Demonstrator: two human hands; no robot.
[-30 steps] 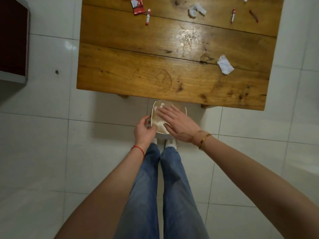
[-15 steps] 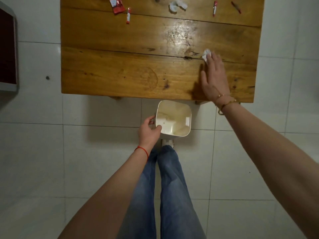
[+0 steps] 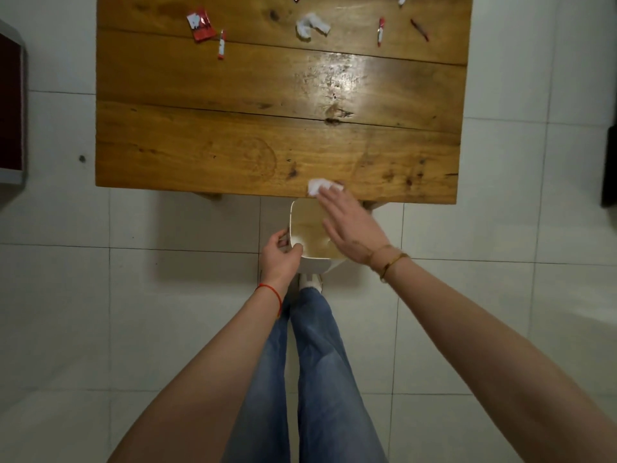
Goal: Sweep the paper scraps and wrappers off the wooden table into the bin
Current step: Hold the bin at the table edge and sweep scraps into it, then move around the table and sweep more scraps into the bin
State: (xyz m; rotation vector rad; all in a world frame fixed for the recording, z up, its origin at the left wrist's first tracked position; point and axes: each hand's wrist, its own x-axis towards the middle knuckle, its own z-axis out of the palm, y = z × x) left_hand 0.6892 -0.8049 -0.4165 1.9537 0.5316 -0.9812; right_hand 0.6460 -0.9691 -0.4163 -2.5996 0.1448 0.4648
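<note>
The right hand (image 3: 350, 228), flat with fingers spread, touches a white paper scrap (image 3: 319, 186) at the tabletop's (image 3: 233, 145) near edge, above the white bin (image 3: 302, 228) whose rim the left hand (image 3: 278, 257) grips.

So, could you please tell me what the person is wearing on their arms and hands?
Both arms are bare, with no sleeves or gloves in view. The left hand has a thin red string bracelet at the wrist. The right hand has gold-coloured bracelets at the wrist, apparently more than one slim band.
</note>
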